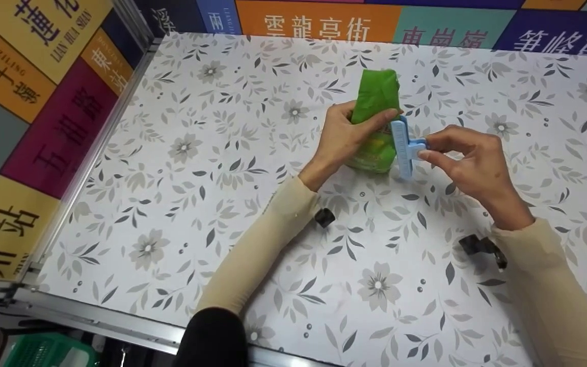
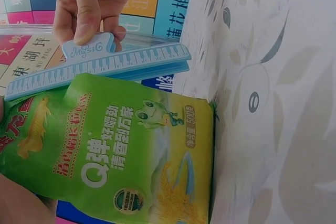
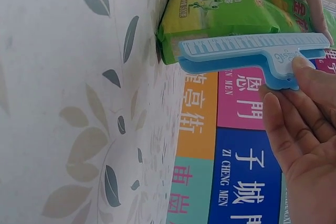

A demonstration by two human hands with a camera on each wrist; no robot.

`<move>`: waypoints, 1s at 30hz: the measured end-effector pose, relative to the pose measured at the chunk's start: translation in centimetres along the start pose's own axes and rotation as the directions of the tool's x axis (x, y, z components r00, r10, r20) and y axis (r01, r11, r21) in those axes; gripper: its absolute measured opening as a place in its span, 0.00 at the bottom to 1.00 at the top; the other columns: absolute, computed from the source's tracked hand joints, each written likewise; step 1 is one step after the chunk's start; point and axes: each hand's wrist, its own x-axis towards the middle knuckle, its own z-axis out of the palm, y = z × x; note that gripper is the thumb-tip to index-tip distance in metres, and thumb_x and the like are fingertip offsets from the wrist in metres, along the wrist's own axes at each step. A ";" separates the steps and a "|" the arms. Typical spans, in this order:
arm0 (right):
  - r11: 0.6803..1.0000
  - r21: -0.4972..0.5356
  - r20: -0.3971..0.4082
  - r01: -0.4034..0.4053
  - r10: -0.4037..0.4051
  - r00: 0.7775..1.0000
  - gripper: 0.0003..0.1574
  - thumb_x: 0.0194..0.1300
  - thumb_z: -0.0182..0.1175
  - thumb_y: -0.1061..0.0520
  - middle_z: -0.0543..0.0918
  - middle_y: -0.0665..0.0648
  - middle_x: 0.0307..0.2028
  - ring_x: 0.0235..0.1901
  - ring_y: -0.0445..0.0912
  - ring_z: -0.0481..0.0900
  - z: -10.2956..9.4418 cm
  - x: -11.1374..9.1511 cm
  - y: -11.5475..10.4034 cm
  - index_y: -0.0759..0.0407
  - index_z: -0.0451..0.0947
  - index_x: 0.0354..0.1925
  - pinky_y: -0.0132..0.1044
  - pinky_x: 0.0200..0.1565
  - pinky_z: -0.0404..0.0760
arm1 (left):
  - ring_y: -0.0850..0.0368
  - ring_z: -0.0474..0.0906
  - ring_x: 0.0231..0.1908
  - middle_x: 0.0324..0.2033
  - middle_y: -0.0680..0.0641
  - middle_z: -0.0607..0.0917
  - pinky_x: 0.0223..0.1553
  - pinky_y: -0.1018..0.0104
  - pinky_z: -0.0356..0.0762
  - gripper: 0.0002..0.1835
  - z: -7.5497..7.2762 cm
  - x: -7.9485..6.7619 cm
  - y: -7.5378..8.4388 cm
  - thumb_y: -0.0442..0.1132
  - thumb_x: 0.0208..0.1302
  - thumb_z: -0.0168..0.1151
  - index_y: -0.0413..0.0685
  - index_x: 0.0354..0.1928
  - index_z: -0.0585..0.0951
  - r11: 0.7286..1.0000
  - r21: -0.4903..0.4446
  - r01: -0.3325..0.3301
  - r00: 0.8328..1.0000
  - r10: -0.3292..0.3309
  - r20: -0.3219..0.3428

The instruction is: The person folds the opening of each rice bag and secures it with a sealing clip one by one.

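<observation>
A green and yellow bag of rice (image 1: 375,148) stands upright on the table, its top in plain green. My left hand (image 1: 342,132) grips the bag's upper part, thumb across the front. Between thumb and fingers, my right hand (image 1: 469,158) pinches the handle of a light blue bag clip (image 1: 402,148). Piano keys are printed along the clip (image 2: 100,66), which lies lengthwise along the bag's right side. In the right wrist view the clip (image 3: 252,48) overlaps the bag (image 3: 220,14). Whether its jaws bite the bag's edge, I cannot tell.
A white table (image 1: 273,244) with a grey leaf and flower pattern lies beneath. Colourful panels with Chinese place names (image 1: 319,23) border its back and left side. Under the table's front left corner is a green basket (image 1: 49,349).
</observation>
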 end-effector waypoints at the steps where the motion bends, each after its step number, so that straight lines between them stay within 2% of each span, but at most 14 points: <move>1: 1.000 0.004 0.001 0.001 -0.001 1.000 0.10 0.56 0.74 0.74 0.91 0.47 0.35 0.36 0.35 0.87 0.0 0.0 0.0 0.70 0.89 0.39 0.23 0.46 0.84 | 0.60 0.84 0.31 0.34 0.46 0.91 0.37 0.65 0.84 0.12 0.0 0.0 0.0 0.41 0.67 0.73 0.38 0.44 0.88 1.000 0.000 -0.001 1.000 0.001 -0.001; 9: 1.000 0.006 0.013 0.008 -0.008 1.000 0.11 0.56 0.73 0.75 0.90 0.48 0.35 0.38 0.35 0.87 -0.1 0.5 0.0 0.72 0.88 0.40 0.23 0.46 0.83 | 0.58 0.84 0.32 0.33 0.46 0.90 0.39 0.63 0.85 0.12 0.0 0.0 0.0 0.40 0.66 0.73 0.37 0.43 0.87 0.999 -0.040 0.006 1.000 -0.006 0.006; 18: 0.999 0.037 0.013 0.033 -0.034 0.999 0.14 0.55 0.73 0.77 0.91 0.47 0.35 0.38 0.38 0.88 -0.1 0.7 -0.5 0.69 0.89 0.41 0.26 0.46 0.85 | 0.56 0.85 0.32 0.32 0.48 0.90 0.39 0.62 0.86 0.11 0.0 -0.1 0.1 0.40 0.65 0.72 0.38 0.43 0.87 0.997 -0.075 0.012 1.000 -0.011 0.013; 30: 0.998 -0.029 0.012 0.060 -0.060 0.998 0.17 0.55 0.74 0.74 0.90 0.47 0.36 0.35 0.35 0.88 0.0 0.8 -0.7 0.65 0.90 0.44 0.23 0.43 0.84 | 0.58 0.83 0.32 0.33 0.49 0.90 0.39 0.66 0.83 0.12 0.1 0.0 0.1 0.41 0.65 0.73 0.39 0.43 0.88 0.998 -0.057 0.017 1.000 -0.017 0.002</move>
